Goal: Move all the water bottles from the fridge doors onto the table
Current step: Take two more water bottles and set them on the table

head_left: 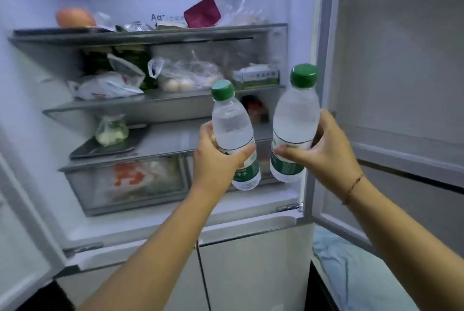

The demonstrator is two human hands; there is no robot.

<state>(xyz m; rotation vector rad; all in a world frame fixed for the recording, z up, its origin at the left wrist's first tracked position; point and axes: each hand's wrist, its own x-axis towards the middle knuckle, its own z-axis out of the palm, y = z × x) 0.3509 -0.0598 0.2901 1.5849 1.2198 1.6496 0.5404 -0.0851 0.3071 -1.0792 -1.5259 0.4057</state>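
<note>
Both arms reach forward, left hand [216,157] and right hand [324,150] raised, fingers curled closed.

Cool, bluish-white light spills from inside the open white fridge cavity [150,9] in the upper left of the frame, leaving the lower edge and bottom corners dim. Wide-angle distortion bows the grey glass shelves [150,34] and the pale door panel [401,85] at right. Detail is soft throughout, blurriest toward the frame's edges.
</note>
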